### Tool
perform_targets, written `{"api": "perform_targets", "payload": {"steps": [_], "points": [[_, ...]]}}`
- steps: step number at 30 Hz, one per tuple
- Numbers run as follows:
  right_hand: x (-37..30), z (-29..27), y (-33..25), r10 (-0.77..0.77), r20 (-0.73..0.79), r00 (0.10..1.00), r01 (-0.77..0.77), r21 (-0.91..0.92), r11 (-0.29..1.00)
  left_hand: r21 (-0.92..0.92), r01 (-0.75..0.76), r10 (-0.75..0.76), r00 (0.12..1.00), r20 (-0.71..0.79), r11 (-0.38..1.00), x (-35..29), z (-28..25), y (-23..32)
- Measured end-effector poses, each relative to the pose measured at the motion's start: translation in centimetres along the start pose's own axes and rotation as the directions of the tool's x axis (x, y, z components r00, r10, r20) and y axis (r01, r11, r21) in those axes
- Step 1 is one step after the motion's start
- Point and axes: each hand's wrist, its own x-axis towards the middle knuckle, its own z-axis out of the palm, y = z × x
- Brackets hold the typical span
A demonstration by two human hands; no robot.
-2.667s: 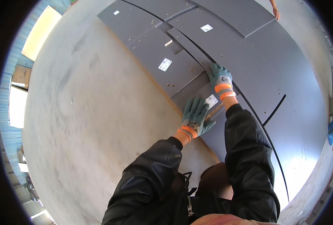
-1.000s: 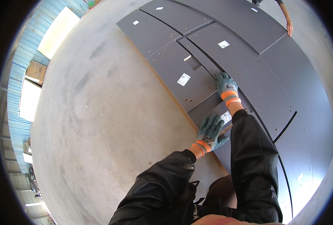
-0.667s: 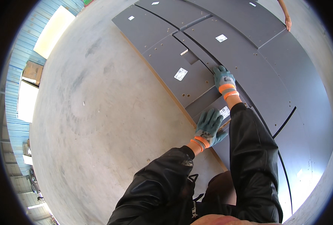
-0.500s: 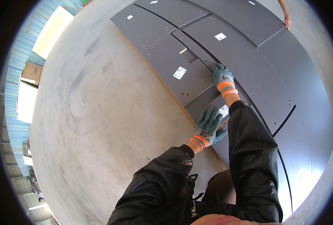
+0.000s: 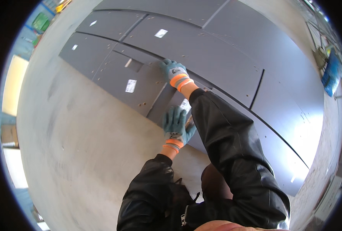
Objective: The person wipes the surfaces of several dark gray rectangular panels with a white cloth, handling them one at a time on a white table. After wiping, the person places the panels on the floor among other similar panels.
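Large dark grey panels lie side by side over the floor, with drilled holes and dark gaps between them. My left hand, in a teal and grey glove with an orange cuff, rests flat on the nearer panels, fingers stretched out and thumb apart. A white label shows in part beside it. Farther off, my right hand, gloved alike, has its fingers bent together over the long edge of a grey panel with a rectangular cutout. Its fingertips are partly hidden at the gap.
Concrete floor stretches to the left of the panels. A black strip crosses a panel on the right. A blue bag-like bundle stands at the far right. Along the left wall are a cardboard box and a green container.
My view has swung to the right, so panels and hands appear farther left. Both hands keep about the same places on the panels. Another person's hand at the far edge has left view.
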Motion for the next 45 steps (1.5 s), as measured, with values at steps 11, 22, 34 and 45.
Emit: {"api": "perform_targets", "payload": {"steps": [11,22,34,45], "points": [[-7.7,-7.5,26.3,0.456,-0.456,0.764,-0.533,-0.048,0.845,0.093,-0.074,0.074,0.997,-0.006,0.993,0.3,0.3,0.7],[-13.3,-9.7,35.9,0.686,-0.356,0.634,-0.746,-0.05,0.664,0.092,-0.084,0.08,0.996,0.044,0.992,0.3,0.1,0.6],[-13.0,-8.8,37.6,0.623,-0.484,0.615,-0.743,-0.089,0.664,0.066,-0.058,0.052,0.995,0.086,0.996,0.9,0.0,1.1],[-7.9,-5.5,10.3,-0.22,-0.517,0.827,0.139,-0.191,0.972,0.047,-0.041,0.04,0.999,0.023,0.998,0.0,-0.6,0.3]]}}
